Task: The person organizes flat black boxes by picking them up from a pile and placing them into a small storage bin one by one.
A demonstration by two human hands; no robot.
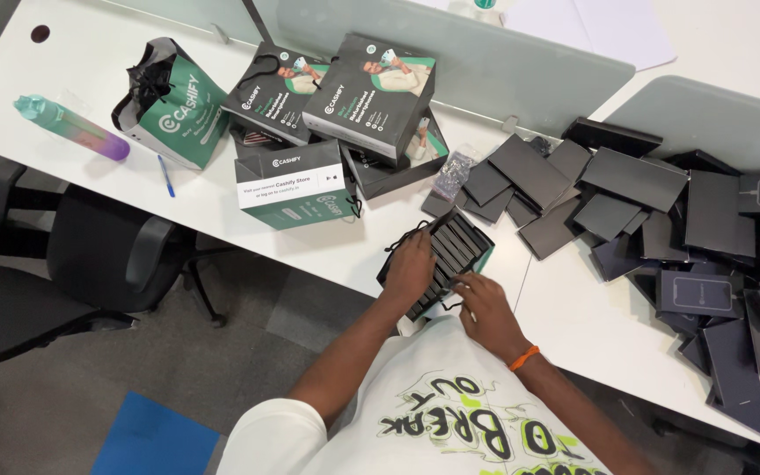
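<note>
Left hand (410,268) grip on bag (477,255), right hand (484,310) fingering boxes (447,255)

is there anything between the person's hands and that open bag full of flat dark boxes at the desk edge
Nothing visible stands between them. The left hand rests on the open bag at its near left side, and the right hand touches the lower end of the dark boxes packed upright inside. The loose pile of boxes lies apart, to the right.
</note>
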